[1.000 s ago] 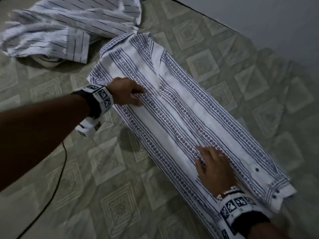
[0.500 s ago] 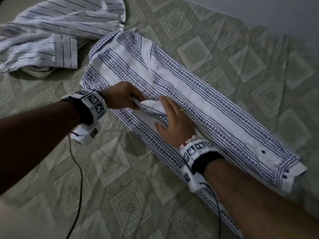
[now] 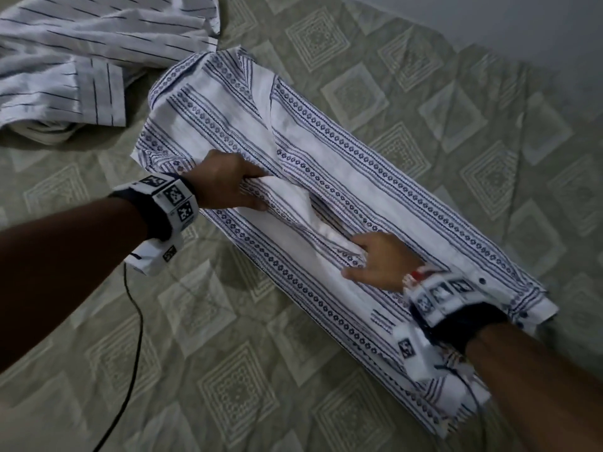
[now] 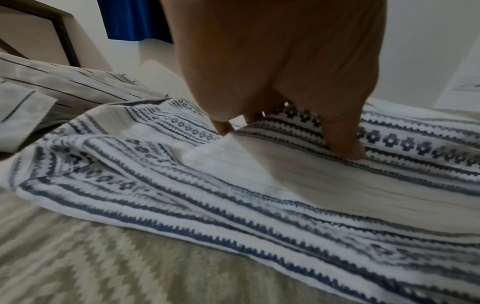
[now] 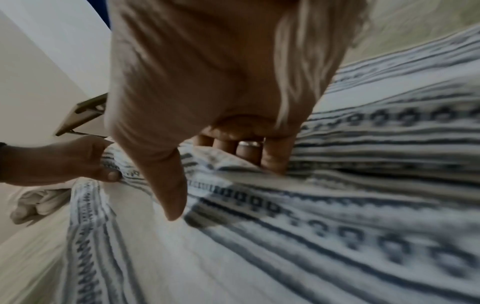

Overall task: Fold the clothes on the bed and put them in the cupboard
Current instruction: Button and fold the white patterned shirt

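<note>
A white shirt with blue patterned bands [image 3: 359, 177] lies lengthwise on the bed, both sides folded inward. My left hand [image 3: 241, 190] pinches the near flap's edge just below the collar; in the left wrist view my left hand [image 4: 272, 125] has its fingertips tucked under the shirt [image 4: 259, 185]. My right hand [image 3: 362, 259] holds the same flap edge further toward the hem. In the right wrist view its fingers [image 5: 270, 158] curl under the fabric [image 5: 363, 185] and the thumb lies on top. The flap is lifted slightly between both hands.
A white shirt with thin dark stripes [image 3: 81, 60] lies crumpled at the far left, touching the collar end. The bedspread [image 3: 228, 370] is olive with diamond patterns. A black cable [image 3: 130, 337] trails under my left arm. A pale wall [image 3: 489, 17] borders the bed's far side.
Both hands lay flat on the shirt a second ago. The left hand took hold of the flap edge; the right hand came up beside it, then slid down the edge toward the hem.
</note>
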